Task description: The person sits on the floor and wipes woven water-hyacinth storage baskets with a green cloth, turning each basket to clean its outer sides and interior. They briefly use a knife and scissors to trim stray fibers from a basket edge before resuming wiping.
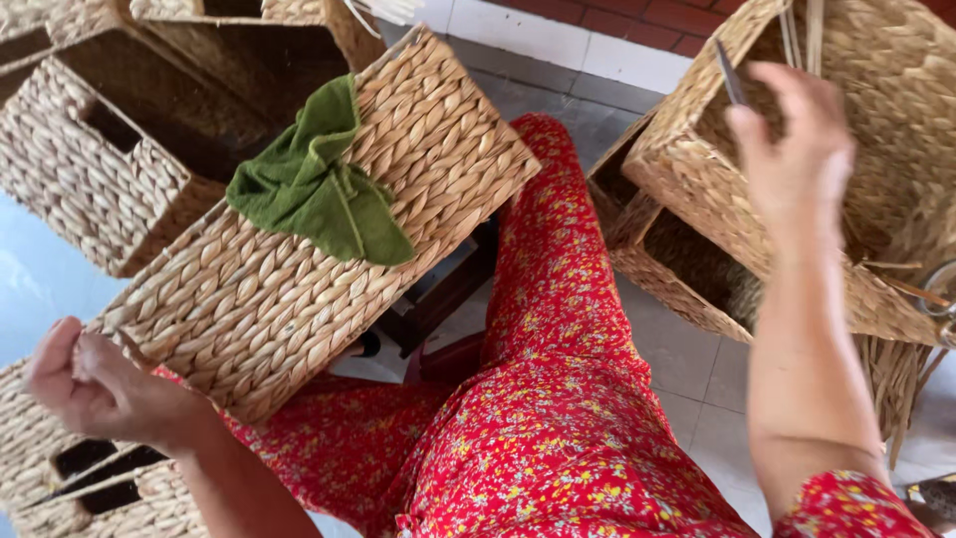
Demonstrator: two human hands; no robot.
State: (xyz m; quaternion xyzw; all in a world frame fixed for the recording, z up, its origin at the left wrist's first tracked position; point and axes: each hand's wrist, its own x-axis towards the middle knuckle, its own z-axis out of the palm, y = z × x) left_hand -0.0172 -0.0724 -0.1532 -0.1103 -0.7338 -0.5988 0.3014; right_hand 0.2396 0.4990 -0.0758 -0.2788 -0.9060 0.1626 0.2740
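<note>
Fully woven, by the look of it: rectangular basket of pale braided straw (329, 239), tilted across the lap in the centre of the frame, resting on the red floral trousers (558, 399). Draped over its upper face, a crumpled green cloth (319, 184). Left hand (95, 389), lower left, pinched shut on the basket's near corner, seemingly on a loose strand end; trimming or tucking of ends apparently what remains. Right hand (797, 149), upper right, raised clear of the basket, gripping a thin dark metal tool (730, 75), blades or point hard to tell. Behind it, more open woven baskets (697, 199), insides bare as far as visible. Upper left, further straw baskets with cut-out handles (100, 169), likewise holding nothing in view. Grey tiled floor (687, 359) beneath.
</note>
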